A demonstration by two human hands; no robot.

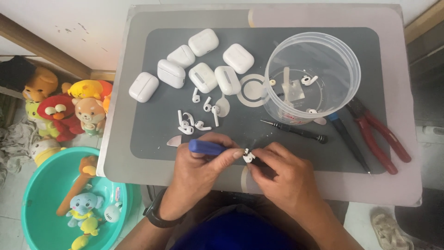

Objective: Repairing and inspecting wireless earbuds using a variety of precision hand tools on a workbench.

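My left hand (200, 163) grips a blue-handled tool (206, 147) with its tip against a small white earbud (249, 156). My right hand (280, 171) pinches that earbud from the right, near the front edge of the grey mat (152, 129). Several loose white earbuds (193, 121) lie on the mat just beyond my left hand. Behind them sit several white earbud cases (203, 77), all closed.
A clear plastic tub (342, 74) holding earbud parts stands at the back right. A black screwdriver (296, 131), a blue-handled screwdriver (348, 139) and red pliers (380, 135) lie right of my hands. Plush toys (64, 109) and a teal basin (37, 194) are on the floor at left.
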